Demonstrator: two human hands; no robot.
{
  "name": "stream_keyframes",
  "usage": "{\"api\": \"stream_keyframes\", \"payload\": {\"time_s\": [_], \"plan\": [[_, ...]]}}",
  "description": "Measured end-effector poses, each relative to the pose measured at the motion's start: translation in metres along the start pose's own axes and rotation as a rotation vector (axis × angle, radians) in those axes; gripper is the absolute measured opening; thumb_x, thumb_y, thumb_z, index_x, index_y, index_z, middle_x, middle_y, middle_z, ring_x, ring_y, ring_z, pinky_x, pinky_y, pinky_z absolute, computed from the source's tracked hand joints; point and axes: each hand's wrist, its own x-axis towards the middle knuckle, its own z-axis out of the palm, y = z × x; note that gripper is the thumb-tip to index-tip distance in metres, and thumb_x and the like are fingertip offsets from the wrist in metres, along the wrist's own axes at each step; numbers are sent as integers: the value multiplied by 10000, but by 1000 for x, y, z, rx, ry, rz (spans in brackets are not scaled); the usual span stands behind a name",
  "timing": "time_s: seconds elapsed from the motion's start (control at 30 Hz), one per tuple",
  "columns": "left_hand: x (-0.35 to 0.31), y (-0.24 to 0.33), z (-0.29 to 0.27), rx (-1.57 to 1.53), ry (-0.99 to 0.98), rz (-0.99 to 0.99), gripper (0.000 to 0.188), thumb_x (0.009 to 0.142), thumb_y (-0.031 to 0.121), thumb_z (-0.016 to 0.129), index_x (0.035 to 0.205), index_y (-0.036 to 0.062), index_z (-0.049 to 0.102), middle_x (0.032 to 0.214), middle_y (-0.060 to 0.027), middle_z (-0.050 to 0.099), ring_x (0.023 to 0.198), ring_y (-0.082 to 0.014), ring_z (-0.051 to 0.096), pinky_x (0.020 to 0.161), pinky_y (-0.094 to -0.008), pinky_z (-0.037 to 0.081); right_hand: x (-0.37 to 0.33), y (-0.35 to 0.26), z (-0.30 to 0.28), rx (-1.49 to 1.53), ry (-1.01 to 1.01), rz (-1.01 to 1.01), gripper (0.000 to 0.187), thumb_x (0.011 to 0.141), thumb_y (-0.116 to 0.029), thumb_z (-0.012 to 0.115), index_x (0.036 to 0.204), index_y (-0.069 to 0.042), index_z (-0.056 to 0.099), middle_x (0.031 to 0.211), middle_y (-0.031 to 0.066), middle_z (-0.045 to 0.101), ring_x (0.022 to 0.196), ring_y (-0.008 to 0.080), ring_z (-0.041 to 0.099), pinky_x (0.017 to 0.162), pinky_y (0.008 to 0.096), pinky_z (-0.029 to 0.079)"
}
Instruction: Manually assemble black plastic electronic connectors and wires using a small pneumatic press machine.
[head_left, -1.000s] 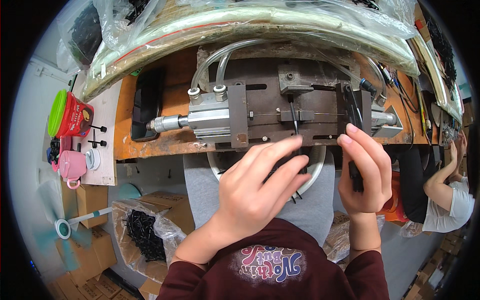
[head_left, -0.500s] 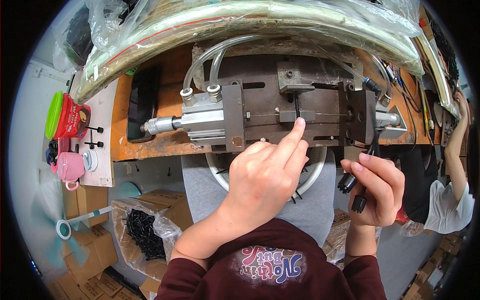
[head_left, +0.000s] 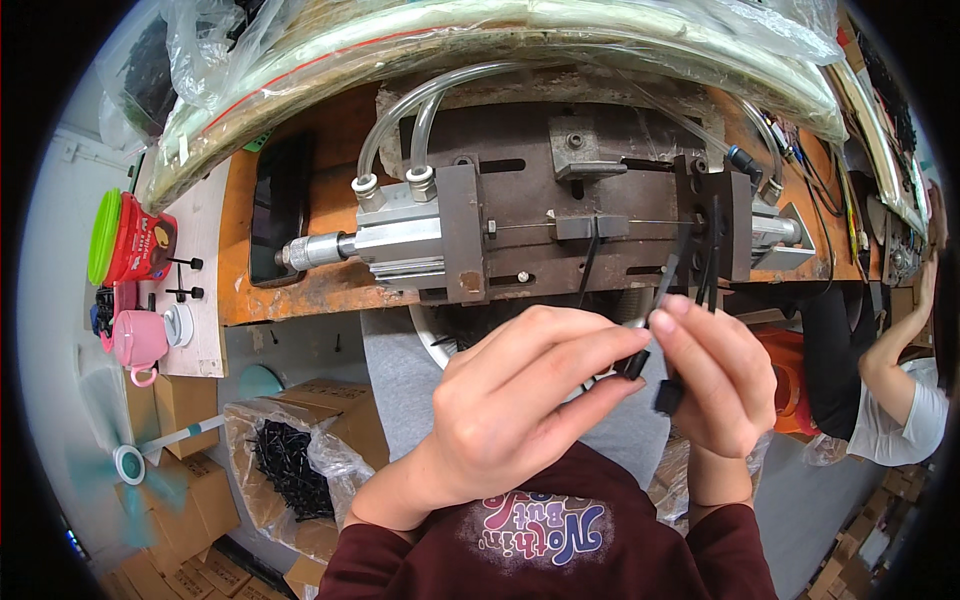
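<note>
My left hand (head_left: 525, 400) reaches across to the right, its thumb and fingertips closed on the head of a thin black plastic rod (head_left: 665, 278) with a thick end. Beside it, my right hand (head_left: 720, 375) is closed around several more such black rods (head_left: 713, 255), their stems pointing away from me and one dark head (head_left: 669, 398) showing under the fingers. The fingertips of both hands nearly meet in front of the metal fixture (head_left: 520, 262). At the fixture's small middle block (head_left: 591, 228), another black rod (head_left: 588, 268) slants down toward me.
Air cylinders (head_left: 400, 245) with clear hoses flank the fixture on the wooden bench (head_left: 240, 285). A phone (head_left: 280, 210) lies at left, near a pink cup (head_left: 140, 338) and red tub (head_left: 150, 240). Below stands a bagged box of black parts (head_left: 292, 465). Another person's arm (head_left: 905, 325) is at far right.
My left hand has left the middle block and moved right to pinch a rod beside my right hand. The rod at the block, earlier pointing away, now slants toward me.
</note>
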Motion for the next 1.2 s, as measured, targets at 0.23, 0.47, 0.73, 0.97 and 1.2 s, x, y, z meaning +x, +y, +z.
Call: {"api": "stream_keyframes", "payload": {"time_s": [0.23,0.47,0.73,0.97,1.2], "plan": [[-1,-19,11,436,-31,134,339,676,45,838,998,21,737,1153,-136,712,886,-247,695,745,-336,566,-11,9,3,93,164,171,301,844,134,684,1122,35,623,1112,217,688,979,309,728,860,368,611],[7,-24,16,617,-93,114,277,734,96,811,993,37,733,1213,-115,715,804,-202,712,700,-303,552,-17,6,-2,103,134,163,332,780,131,771,1052,16,620,1093,209,681,918,298,726,769,360,612],[9,-11,8,271,-129,-8,358,720,103,853,1052,31,741,1172,-115,727,821,-217,725,702,-293,569,-17,0,-3,-91,152,101,358,663,123,847,979,-6,737,951,72,645,675,193,603,564,304,488],[-2,3,-1,-29,-51,2,395,693,29,875,1066,4,750,988,-129,742,851,-231,724,707,-293,590,-10,-7,9,-13,79,51,366,643,111,820,992,30,744,983,123,690,715,221,678,572,303,542],[-5,-19,7,431,-29,92,349,657,49,847,988,19,739,1136,-130,716,847,-229,688,721,-321,567,-12,6,4,148,111,252,376,845,74,700,1215,71,633,1194,254,652,1045,332,709,885,385,596]]}}
